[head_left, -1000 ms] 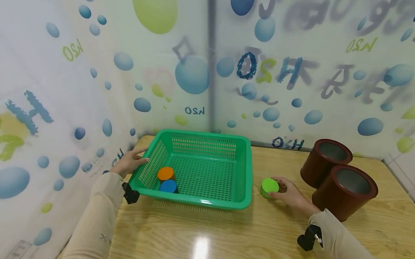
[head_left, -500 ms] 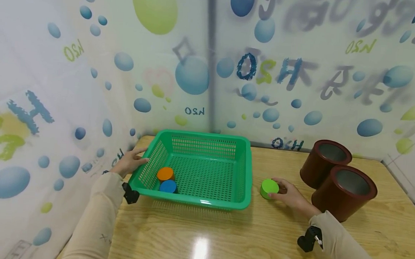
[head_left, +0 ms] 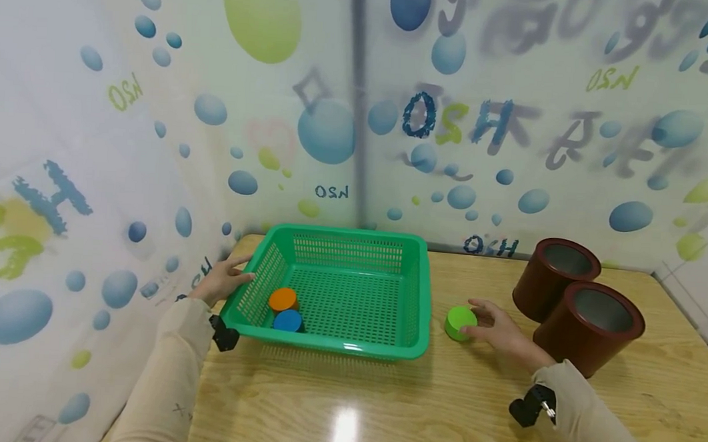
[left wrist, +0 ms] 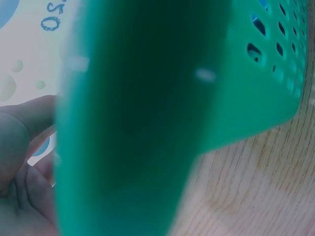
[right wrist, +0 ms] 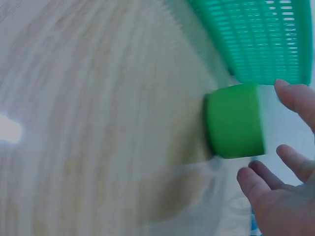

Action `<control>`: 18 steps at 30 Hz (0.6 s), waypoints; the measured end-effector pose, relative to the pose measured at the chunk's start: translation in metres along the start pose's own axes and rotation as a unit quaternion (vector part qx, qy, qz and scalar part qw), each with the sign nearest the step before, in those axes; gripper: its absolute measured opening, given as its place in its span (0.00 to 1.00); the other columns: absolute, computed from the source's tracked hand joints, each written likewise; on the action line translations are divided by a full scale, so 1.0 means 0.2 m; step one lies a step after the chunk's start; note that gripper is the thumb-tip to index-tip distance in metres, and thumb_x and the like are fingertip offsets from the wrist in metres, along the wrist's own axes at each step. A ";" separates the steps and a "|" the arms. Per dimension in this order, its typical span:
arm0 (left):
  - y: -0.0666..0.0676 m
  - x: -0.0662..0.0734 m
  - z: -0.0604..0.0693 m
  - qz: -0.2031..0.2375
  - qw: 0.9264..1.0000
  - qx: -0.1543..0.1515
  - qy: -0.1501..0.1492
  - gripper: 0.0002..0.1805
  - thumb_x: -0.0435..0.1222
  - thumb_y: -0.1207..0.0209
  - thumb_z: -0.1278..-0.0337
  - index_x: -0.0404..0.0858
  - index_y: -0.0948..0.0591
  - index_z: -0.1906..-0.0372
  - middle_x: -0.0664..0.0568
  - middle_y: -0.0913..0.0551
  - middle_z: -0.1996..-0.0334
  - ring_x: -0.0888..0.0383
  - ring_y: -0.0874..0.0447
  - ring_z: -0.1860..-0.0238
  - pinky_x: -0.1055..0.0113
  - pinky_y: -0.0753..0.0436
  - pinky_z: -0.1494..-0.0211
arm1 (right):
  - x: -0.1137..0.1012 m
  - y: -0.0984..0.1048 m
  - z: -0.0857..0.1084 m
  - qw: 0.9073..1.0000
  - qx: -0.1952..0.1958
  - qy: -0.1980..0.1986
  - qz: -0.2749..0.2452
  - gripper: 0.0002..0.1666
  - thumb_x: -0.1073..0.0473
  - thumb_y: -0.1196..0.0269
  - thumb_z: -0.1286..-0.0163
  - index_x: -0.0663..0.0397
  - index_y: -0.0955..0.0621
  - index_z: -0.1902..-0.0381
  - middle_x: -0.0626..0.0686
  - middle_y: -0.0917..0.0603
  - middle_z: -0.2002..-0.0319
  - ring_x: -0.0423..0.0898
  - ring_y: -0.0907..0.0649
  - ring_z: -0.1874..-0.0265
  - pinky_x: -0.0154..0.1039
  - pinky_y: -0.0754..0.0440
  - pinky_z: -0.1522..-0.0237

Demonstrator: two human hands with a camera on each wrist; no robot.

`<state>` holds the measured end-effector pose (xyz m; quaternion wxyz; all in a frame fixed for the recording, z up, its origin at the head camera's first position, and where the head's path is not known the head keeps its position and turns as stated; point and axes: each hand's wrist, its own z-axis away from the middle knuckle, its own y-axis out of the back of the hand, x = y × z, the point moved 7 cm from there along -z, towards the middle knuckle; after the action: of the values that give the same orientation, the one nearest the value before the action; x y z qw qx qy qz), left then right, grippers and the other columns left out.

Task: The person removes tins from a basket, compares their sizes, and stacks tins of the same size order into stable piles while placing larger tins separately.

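A green perforated plastic basket (head_left: 347,348) stands on the wooden table. My left hand (head_left: 221,282) rests at its left rim, fingers fairly straight; in the left wrist view the rim hides part of that hand (left wrist: 24,172). Right of the basket sits a short lime-green cylinder block (head_left: 459,323), upright on the tabletop. Around its right side lies my right hand (head_left: 500,331), fingers spread. The right wrist view shows a gap between those fingers and the green block (right wrist: 236,121). Inside the basket, near its left front corner, an orange cylinder block (head_left: 283,300) and a blue one (head_left: 289,320) sit side by side.
Two dark brown hollow cylinders (head_left: 589,327) stand close together just right of my right hand. A patterned wall sheet (head_left: 393,169) borders the table's back and left sides. Bare wood (head_left: 416,411) shows in front of the basket.
My right hand has opened slightly and eased away from the green block, which stays in place. The left hand remains at the basket rim.
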<state>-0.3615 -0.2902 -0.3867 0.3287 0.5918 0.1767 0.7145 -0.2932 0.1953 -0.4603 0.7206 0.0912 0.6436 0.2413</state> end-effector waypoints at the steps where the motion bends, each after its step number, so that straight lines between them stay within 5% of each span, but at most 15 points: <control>1: 0.00 0.00 0.00 -0.001 1.000 0.000 0.001 0.32 0.40 0.52 0.37 0.38 0.49 0.32 0.25 0.43 0.42 0.38 0.29 0.51 0.53 0.24 0.55 | -0.01 0.01 0.00 1.000 0.003 0.004 -0.002 0.42 0.55 0.39 0.39 0.66 0.46 0.35 0.71 0.42 0.40 0.65 0.40 0.41 0.57 0.38 0.45; 11: 0.01 0.01 0.00 -0.008 1.000 0.001 -0.001 0.32 0.39 0.52 0.37 0.38 0.49 0.32 0.24 0.43 0.42 0.36 0.31 0.50 0.52 0.25 0.54 | -0.29 0.15 0.02 0.996 0.034 0.083 0.002 0.40 0.56 0.41 0.38 0.63 0.46 0.34 0.70 0.41 0.39 0.64 0.40 0.40 0.55 0.40 0.43; 18: 0.00 0.00 -0.01 -0.013 1.000 0.003 -0.005 0.32 0.39 0.52 0.37 0.38 0.49 0.32 0.24 0.44 0.42 0.36 0.32 0.49 0.51 0.25 0.54 | -0.51 0.15 -0.03 0.991 0.025 0.131 -0.025 0.38 0.55 0.41 0.38 0.59 0.43 0.35 0.64 0.39 0.39 0.59 0.39 0.39 0.51 0.40 0.42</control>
<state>-0.3630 -0.2902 -0.3878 0.3367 0.5941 0.1846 0.7068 -0.3110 0.1739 -0.3577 0.6337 0.0602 0.7402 0.2167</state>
